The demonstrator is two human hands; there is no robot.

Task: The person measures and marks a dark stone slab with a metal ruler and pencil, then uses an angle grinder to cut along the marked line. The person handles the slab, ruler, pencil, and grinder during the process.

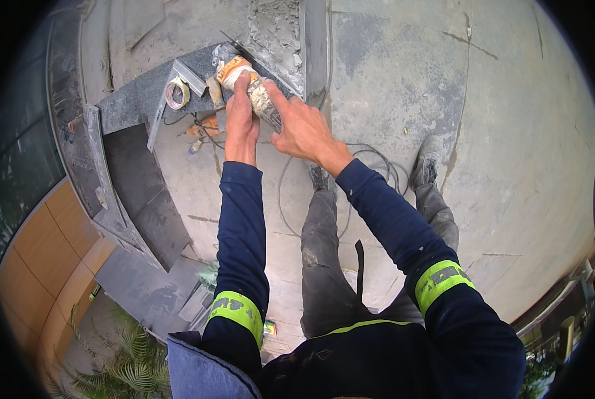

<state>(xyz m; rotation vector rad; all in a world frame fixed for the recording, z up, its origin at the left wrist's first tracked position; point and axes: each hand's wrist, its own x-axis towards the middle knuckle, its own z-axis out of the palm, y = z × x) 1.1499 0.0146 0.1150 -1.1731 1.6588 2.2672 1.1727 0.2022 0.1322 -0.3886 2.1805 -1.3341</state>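
A long, dust-caked thing [261, 103], off-white and grey with a crumpled orange-and-white wrap at its far end, slants between my hands; its exact kind I cannot make out. My left hand [243, 123] closes on its left side, thumb along the top. From the right, my right hand [304, 133] grips its dark near end, index finger pressed against it. Beyond it lies a grey stone slab [138, 100]. On that slab, left of my hands, are a roll of cream tape [177, 94] and an L-shaped metal square [159, 114].
A black cable [384, 159] loops over the concrete floor near my shoes [428, 159]. Wet grey mortar [274, 33] fills a strip at the far side, beside a raised edge [316, 46]. Dark slabs [144, 193] stand at left; a palm plant [134, 366] grows lower left.
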